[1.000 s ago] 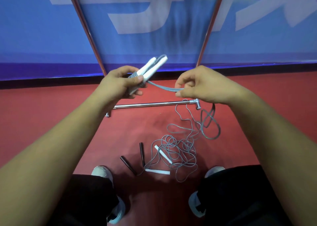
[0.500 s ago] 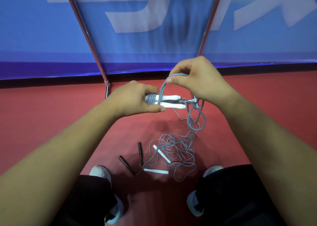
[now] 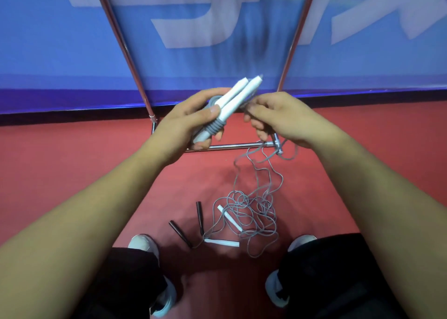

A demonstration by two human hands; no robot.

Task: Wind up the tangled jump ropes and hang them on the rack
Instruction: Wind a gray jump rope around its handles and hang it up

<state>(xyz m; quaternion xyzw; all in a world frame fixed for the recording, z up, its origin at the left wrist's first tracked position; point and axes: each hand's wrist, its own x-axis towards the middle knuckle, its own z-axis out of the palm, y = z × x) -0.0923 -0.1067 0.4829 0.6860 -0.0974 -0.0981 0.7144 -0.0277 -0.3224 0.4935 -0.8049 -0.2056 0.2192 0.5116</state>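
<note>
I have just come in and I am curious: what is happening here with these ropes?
A person is winding a grey jump rope around its white handles. The left hand grips the handles; the right hand pinches the loose rope beside them. The rest trails down to a tangled pile on the red floor, near the rack.

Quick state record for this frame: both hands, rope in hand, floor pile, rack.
left hand: grips paired white handles, grey cord coils round them
right hand: pinches loose cord beside the handles
floor pile: tangled grey cord, two spare white handles, two black handles
rack: chrome base bar below hands, top out of view
stage: winding unfinished, nothing hung in view
</note>
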